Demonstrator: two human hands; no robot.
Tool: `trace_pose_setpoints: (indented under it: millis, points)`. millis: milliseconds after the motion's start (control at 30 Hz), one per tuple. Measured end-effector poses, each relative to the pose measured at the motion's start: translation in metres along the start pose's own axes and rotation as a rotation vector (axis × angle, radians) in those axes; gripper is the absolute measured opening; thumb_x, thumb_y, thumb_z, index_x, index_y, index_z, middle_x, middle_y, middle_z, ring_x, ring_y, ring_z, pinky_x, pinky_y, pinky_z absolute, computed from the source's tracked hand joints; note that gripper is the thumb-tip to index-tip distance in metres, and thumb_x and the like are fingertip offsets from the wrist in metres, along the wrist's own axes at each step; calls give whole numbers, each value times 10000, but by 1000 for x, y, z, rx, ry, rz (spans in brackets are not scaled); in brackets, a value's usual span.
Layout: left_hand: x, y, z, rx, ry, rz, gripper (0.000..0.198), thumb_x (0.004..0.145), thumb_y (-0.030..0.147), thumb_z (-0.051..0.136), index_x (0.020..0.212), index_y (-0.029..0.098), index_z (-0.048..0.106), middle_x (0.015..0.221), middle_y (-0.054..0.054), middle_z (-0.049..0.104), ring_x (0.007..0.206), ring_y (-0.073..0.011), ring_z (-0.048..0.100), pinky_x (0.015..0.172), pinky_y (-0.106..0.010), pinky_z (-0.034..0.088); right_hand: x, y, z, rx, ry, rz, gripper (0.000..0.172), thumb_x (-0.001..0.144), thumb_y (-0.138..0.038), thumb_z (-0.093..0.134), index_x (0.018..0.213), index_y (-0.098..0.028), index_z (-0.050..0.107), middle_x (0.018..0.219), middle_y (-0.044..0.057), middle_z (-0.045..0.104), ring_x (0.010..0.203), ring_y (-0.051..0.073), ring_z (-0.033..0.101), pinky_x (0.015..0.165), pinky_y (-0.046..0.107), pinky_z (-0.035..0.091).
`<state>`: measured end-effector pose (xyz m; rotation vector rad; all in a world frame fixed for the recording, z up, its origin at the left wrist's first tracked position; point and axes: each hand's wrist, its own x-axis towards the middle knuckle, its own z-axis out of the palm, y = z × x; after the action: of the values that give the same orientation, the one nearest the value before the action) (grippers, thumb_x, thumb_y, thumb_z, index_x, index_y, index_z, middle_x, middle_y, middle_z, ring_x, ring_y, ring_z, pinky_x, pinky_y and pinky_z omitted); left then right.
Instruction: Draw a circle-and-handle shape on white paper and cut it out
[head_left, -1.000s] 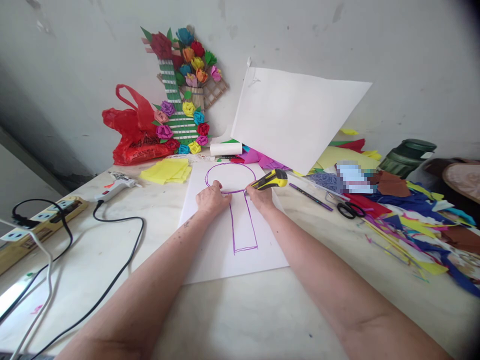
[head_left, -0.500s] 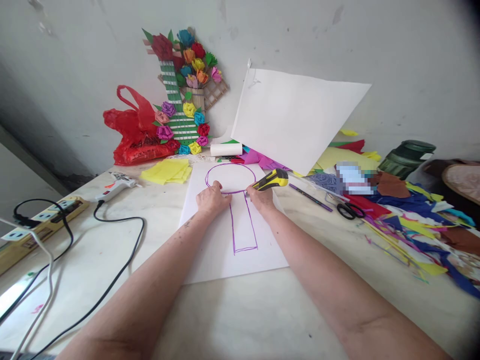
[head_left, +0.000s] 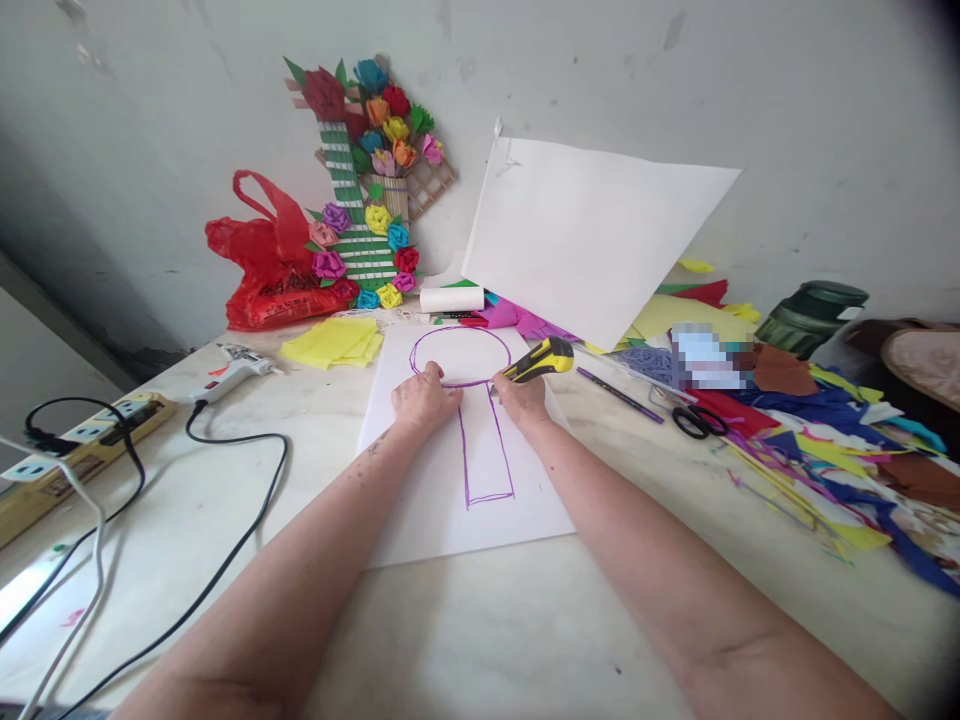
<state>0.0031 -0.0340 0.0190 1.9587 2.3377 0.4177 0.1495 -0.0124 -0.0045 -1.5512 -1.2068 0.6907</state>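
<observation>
On the worktop [head_left: 480, 640], from far left: power strip [head_left: 82, 455], glue gun [head_left: 232, 375], red bag [head_left: 259, 262] by the wall, yellow paper [head_left: 330, 342]. In the middle, pressing down on the white sheet [head_left: 420, 515] with the left hand [head_left: 426, 400], fingers [head_left: 433, 374] slightly parted, with no visible hold on anything. Drawn on the sheet in purple: a circle [head_left: 459, 357], with a long strip outline [head_left: 487, 455] below. Just right, gripping the cutter [head_left: 541, 363] in closed fingers of the right hand [head_left: 521, 398], near the circle's lower edge. Further right, pen [head_left: 619, 395], scissors [head_left: 700, 422] and coloured scraps [head_left: 832, 440].
</observation>
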Motion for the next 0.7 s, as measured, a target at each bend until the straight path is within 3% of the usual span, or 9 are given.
trace_pose_setpoints:
  millis: [267, 433, 700]
  points:
    - [-2, 1, -2, 10, -21, -5, 425, 756, 507, 479, 1095, 252, 509, 977, -89, 679, 984, -261, 617, 797, -352, 451, 1, 2, 1, 34, 51, -12, 158, 624, -326, 549, 523, -211, 510, 528, 41, 605, 647, 234, 642, 575, 306, 494]
    - [-1, 0, 0, 9, -16, -4, 425, 754, 507, 480, 1095, 256, 511, 971, -85, 681, 986, -260, 615, 801, -355, 449, 5, 1, 3, 231, 120, 13, 92, 602, -284, 555, 577, -198, 533, 636, 50, 651, 631, 200, 638, 567, 283, 495]
    - [-1, 0, 0, 1, -5, 10, 428, 748, 505, 472, 1086, 247, 517, 958, -91, 681, 966, -267, 618, 790, -361, 453, 8, 6, 4, 280, 13, -20, 107, 593, -262, 539, 663, -190, 573, 675, 22, 638, 640, 167, 609, 596, 280, 489]
